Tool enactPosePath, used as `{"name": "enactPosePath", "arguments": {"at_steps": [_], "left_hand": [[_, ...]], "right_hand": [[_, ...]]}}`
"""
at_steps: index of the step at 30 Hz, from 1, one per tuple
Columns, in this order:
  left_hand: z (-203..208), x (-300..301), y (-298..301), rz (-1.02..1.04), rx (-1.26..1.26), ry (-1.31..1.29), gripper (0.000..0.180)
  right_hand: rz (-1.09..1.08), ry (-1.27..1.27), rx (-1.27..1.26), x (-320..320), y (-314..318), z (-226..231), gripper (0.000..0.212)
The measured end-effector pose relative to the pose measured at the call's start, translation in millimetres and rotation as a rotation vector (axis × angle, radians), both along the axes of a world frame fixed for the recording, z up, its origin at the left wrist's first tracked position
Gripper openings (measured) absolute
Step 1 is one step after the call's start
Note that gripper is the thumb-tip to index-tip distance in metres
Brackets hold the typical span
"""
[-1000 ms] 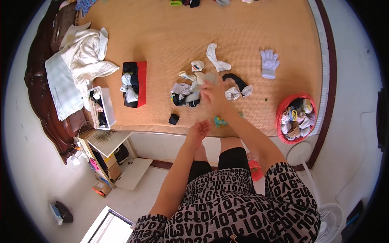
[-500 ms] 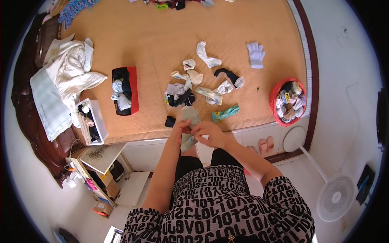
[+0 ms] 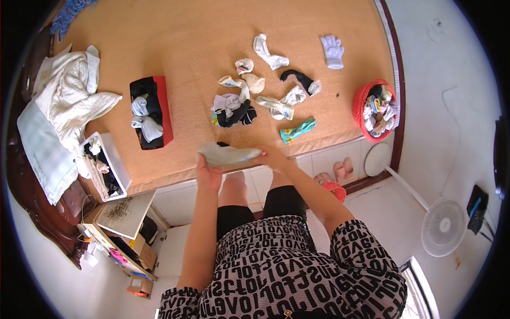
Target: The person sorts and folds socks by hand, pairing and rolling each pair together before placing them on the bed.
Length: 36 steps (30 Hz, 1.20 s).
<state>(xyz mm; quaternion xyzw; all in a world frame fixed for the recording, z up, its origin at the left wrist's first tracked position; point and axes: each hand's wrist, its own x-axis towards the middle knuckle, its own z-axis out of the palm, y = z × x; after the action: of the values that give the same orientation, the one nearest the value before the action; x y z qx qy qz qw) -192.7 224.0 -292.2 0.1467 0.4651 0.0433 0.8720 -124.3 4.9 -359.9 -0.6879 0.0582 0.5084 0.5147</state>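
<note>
A pale grey-green sock (image 3: 229,156) is stretched sideways between my hands, just off the bed's near edge. My left hand (image 3: 209,173) grips its left end, and my right hand (image 3: 272,158) pinches the right end. Behind it on the bed lie a teal sock (image 3: 299,131), a bunch of dark and light socks (image 3: 232,110) and a white patterned sock (image 3: 277,107). Farther back are a black sock with a pale end (image 3: 300,81) and a white sock (image 3: 268,52). A small black item is mostly hidden behind the held sock.
On the left of the bed (image 3: 191,64) stand a black-and-red box (image 3: 163,111) holding socks and a white bin (image 3: 119,167) of clothing. A red basket (image 3: 363,106) full of socks sits at the right edge, near a white glove (image 3: 333,52). A fan (image 3: 443,226) stands on the floor.
The sock went from hanging upright to stretched out level. My left hand moved left, and my right hand shifted to the sock's other end. The view has tilted and turned slightly.
</note>
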Motion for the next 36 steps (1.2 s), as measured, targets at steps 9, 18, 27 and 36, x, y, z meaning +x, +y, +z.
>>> {"name": "enactPosePath", "arguments": {"at_steps": [9,18,27,36], "left_hand": [[-4,-30,36,-0.104,0.196,0.151,0.037],[-4,-42,21,-0.188,0.211,0.211,0.039],[-16,-72,36,-0.171,0.201,0.217,0.039],[-16,-79,42,-0.114,0.159,0.266,0.036]], "right_hand": [[-0.256,-0.311,-0.914,52,-47,-68,0.027],[0.845,-1.211,-0.367,78,82,-11,0.017],[-0.37,-0.906,-0.249,89,50,-33,0.02],[0.038,-0.956,-0.763,73,8,-74,0.022]]}}
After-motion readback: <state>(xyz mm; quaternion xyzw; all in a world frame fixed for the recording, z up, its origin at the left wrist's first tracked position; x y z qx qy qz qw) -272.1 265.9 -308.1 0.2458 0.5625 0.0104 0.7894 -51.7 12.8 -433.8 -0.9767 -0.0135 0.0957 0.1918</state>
